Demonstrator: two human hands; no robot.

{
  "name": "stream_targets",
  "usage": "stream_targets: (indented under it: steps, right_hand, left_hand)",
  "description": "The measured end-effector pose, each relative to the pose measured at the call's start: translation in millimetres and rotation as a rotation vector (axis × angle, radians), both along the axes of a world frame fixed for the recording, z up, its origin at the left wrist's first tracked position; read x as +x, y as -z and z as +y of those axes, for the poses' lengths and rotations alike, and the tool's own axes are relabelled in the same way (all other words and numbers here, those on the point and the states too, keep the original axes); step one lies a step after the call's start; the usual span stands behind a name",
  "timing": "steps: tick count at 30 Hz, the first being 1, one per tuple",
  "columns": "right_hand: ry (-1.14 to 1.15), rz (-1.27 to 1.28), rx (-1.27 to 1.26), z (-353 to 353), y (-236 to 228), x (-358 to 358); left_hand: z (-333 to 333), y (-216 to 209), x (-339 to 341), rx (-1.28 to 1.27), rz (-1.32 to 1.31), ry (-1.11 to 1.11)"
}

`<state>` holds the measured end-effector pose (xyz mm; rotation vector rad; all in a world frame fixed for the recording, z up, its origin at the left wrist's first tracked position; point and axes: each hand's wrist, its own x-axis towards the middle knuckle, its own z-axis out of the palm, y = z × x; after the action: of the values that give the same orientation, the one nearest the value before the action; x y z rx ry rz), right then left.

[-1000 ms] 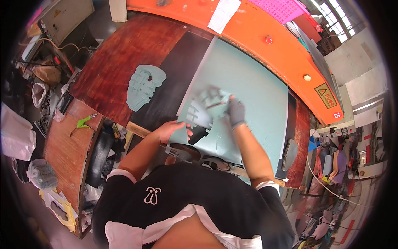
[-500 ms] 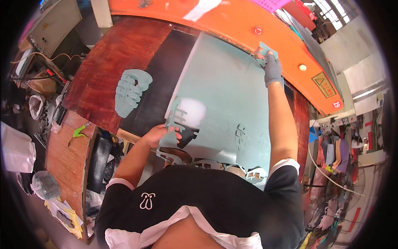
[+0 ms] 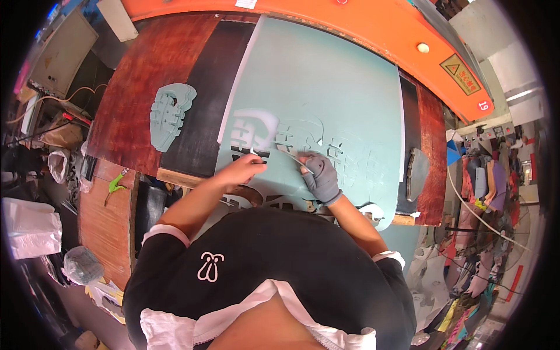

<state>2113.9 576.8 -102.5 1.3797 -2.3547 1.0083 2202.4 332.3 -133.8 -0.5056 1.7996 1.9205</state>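
Observation:
A large pale green sheet [image 3: 326, 70], marked with cut strap-shaped outlines, lies on the worktable in front of me. My left hand [image 3: 242, 170] is bare, its fingers pinched together at the near-left part of the sheet, beside a cut-out opening; what they pinch is too small to tell. My right hand [image 3: 322, 178], in a grey glove with bare fingertips, grips a thin pale green cut piece [image 3: 290, 154] between thumb and fingers, just above the sheet. To the left, a stack of slotted pale green cut pieces [image 3: 169, 119] rests on the black strip of the table.
Another stack of cut pieces [image 3: 417, 175] lies at the table's right side. An orange machine beam [image 3: 385, 35] crosses the far edge. Bags and a green-handled tool [image 3: 116, 182] are at the left; hanging coloured material [image 3: 481, 181] is at the right.
My right hand has come back from the sheet's far right corner by the orange beam to its near middle. The left hand has shifted slightly right and up. The view has tilted.

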Motion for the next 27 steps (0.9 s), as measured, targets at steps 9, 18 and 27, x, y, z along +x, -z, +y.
stream_targets:
  steps: [9,18,27]
  right_hand:
    - [-0.173,0.0,0.143,10,-14,18]
    - [-0.194,-0.089,0.259,13,-12,16]
    - [-0.168,-0.393,0.122,11,-5,18]
  left_hand:
    - [10,32,-52,0.901,-0.107,0.297]
    - [8,27,-45,0.844,-0.118,0.237]
    - [12,22,-41,0.85,0.008,0.352]
